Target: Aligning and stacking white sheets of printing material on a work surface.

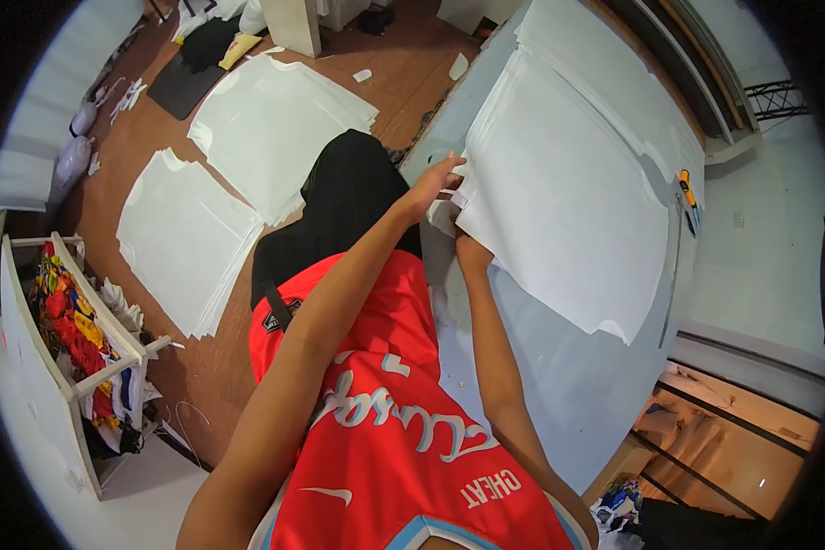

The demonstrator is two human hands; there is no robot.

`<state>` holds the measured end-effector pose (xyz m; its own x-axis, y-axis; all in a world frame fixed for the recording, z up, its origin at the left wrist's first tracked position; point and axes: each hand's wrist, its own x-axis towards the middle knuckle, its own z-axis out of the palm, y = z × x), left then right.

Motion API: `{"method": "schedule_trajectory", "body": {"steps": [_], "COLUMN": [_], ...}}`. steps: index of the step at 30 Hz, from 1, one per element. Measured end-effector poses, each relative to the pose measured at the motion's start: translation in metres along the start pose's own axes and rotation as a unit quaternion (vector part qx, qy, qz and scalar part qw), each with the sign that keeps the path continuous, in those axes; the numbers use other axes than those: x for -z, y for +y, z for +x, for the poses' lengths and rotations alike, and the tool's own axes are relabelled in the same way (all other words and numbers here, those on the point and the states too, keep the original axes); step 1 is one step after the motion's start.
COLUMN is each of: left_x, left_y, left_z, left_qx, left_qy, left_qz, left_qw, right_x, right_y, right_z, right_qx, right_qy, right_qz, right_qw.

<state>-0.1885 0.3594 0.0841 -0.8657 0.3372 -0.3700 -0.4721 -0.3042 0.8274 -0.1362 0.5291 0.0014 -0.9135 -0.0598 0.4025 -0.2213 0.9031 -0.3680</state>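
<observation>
Keep the white, shirt-shaped flat sheets (568, 183) aligned; left hand (437, 186) half-curled at their edge, right hand (472, 251) mostly hidden, grips unclear.

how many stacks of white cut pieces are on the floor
2: the nearer stack, toward the wooden rack, and the farther stack, near the dark mat. The table may hide more.

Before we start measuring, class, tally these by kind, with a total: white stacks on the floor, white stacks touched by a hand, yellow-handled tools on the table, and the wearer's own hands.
White stacks on the floor: 2
White stack touched by a hand: 1
Yellow-handled tool: 1
Hands, left hand and right hand: 2
Total: 6
</observation>
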Motion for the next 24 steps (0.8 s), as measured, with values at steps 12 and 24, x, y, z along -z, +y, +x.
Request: {"method": "schedule_trajectory", "body": {"steps": [12,24], "left_x": [0.009,0.004], "left_y": [-0.021,-0.002], "left_z": [0.023,0.012], "left_qx": [-0.034,0.028], "left_qy": [0.104,-0.049], "left_qz": [0.047,-0.071], "left_qw": [0.993,0.996], "right_x": [0.020,0.047], "right_y": [0.011,-0.041], "right_z": [0.026,-0.015], "right_qx": [-0.137,0.039], "right_qy": [0.020,-0.159], "right_qz": [0.291,0.204], "right_qw": [0.947,0.965]}}
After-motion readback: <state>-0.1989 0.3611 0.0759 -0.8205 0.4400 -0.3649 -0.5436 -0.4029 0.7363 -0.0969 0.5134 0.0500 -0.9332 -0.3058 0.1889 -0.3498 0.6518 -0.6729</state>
